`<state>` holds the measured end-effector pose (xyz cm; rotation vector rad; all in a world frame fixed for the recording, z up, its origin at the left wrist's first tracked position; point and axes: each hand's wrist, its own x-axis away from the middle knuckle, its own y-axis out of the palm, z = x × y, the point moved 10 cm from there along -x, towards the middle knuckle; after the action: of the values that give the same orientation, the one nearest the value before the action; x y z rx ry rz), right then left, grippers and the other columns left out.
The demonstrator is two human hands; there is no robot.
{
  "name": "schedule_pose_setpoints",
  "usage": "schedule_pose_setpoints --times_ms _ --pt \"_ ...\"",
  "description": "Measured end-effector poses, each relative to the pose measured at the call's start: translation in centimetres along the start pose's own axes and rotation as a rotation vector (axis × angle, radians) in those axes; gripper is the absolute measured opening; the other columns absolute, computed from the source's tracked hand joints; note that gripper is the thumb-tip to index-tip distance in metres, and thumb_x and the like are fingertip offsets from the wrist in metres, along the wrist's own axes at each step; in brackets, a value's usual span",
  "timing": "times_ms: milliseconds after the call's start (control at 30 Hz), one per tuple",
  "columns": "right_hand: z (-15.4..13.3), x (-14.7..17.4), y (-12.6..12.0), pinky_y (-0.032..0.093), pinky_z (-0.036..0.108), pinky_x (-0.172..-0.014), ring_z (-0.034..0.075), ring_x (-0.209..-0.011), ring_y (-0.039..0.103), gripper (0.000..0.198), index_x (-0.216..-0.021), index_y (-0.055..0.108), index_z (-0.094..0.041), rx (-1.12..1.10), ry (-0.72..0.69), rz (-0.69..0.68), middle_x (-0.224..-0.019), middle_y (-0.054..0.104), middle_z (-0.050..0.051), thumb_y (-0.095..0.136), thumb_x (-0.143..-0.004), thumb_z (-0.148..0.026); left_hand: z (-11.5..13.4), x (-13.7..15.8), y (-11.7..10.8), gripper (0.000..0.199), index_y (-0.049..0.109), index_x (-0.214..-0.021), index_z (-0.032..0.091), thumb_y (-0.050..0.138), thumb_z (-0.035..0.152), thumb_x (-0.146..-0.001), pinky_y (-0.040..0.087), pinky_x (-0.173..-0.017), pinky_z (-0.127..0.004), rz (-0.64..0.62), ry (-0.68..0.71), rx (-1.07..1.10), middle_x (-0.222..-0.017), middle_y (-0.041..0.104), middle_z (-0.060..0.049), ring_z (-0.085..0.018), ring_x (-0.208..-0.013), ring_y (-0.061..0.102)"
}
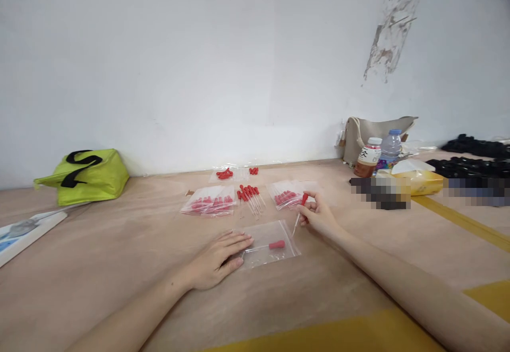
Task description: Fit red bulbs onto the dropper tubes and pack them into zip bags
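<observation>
My left hand [221,256] lies flat with fingers stretched out, its fingertips on the end of a clear zip bag [261,232]. Inside that bag is one dropper with a red rubber bulb [277,245] and a thin clear stem. Just right of the bag, my right hand [316,214] pinches a second dropper [305,199] by its red bulb, the stem slanting down toward the bag's zip edge. Farther back lies a loose bunch of red-bulbed droppers [251,195]. Filled bags [211,203] sit left of the bunch, and more filled bags [285,195] sit right of it.
By the wall lies a clear bag with red pieces [225,173]. A lime-green bag [91,177] stands at left, near a printed sheet [30,230]. At right are a brown drink bottle [367,158], a water bottle [391,145], a beige bag [353,139] and a yellow tissue pack [424,179].
</observation>
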<state>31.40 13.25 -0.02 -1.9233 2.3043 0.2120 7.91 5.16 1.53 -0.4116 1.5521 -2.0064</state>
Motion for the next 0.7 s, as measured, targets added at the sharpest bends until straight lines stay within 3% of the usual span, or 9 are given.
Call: schedule_pose_setpoints --times_ms 133,267,467,567,700 --pt "-0.2 0.6 0.5 0.046 0.021 -0.039 0.010 -0.041 0.051 0.050 -0.102 0.033 -0.022 -0.059 0.011 0.037 -0.050 0.046 -0.012 0.062 -0.062 -0.030 -0.2 0.1 0.1 0.043 0.025 -0.133 0.032 0.033 0.033 -0.091 0.020 -0.105 -0.041 -0.005 -0.011 -0.009 -0.136 0.036 0.002 -0.017 -0.125 0.030" --pt "0.7 1.3 1.2 0.049 0.023 -0.045 0.010 -0.045 0.055 0.038 -0.094 0.032 -0.022 -0.155 0.114 0.037 -0.053 0.051 -0.009 0.059 -0.068 -0.025 -0.2 0.1 0.1 0.045 0.021 -0.135 0.031 0.033 0.033 -0.091 0.021 -0.105 -0.041 -0.003 -0.021 -0.012 -0.137 0.034 0.001 -0.018 -0.125 0.029" --pt "2.2 2.7 3.4 0.051 0.026 -0.055 0.011 -0.052 0.060 0.019 -0.083 0.035 -0.021 -0.238 0.314 -0.184 -0.060 0.060 -0.003 0.052 -0.077 -0.022 -0.3 0.0 -0.1 0.046 0.022 -0.135 0.030 0.034 0.033 -0.090 0.022 -0.104 -0.043 0.027 -0.012 0.001 -0.136 0.035 0.000 -0.020 -0.124 0.031" --pt "1.9 3.0 3.9 0.048 0.023 -0.051 0.010 -0.051 0.059 0.025 -0.079 0.042 -0.018 -0.125 0.293 -0.327 -0.060 0.061 -0.002 0.063 -0.069 -0.026 -0.3 0.0 -0.2 0.046 0.024 -0.134 0.029 0.034 0.033 -0.090 0.022 -0.104 -0.044 0.043 -0.008 0.016 -0.136 0.035 -0.001 -0.021 -0.124 0.032" --pt "0.9 2.8 4.1 0.040 0.018 -0.044 0.007 -0.048 0.052 0.030 -0.068 0.052 -0.014 0.122 0.129 -0.427 -0.055 0.057 -0.003 0.072 -0.057 -0.033 -0.3 0.1 -0.2 0.045 0.024 -0.134 0.030 0.035 0.033 -0.090 0.023 -0.103 -0.044 0.037 -0.024 0.021 -0.136 0.036 0.000 -0.021 -0.124 0.032"
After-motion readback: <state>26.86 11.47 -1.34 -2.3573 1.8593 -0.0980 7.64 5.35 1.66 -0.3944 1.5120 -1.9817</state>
